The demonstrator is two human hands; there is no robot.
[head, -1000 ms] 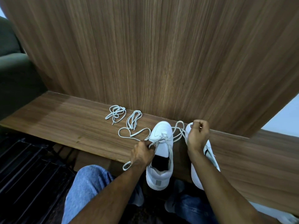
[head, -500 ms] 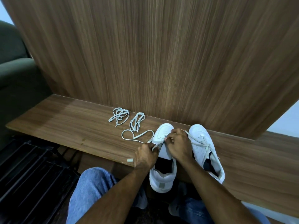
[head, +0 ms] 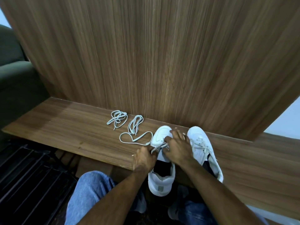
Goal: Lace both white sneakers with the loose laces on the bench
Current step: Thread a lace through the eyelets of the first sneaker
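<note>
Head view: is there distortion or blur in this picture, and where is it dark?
Head view: wide-angle bending curves the wood panel and bench edges; the right hand fingertips look slightly smeared; the laces stay sharp; darkest is the floor at lower left.

The right hand covers the lace holes of the left sneaker; its fingertips are blurred

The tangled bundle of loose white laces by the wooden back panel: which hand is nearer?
Left. The left hand is nearer the tangled bundle of loose white laces; the right hand lies farther right, over the sneaker.
</note>
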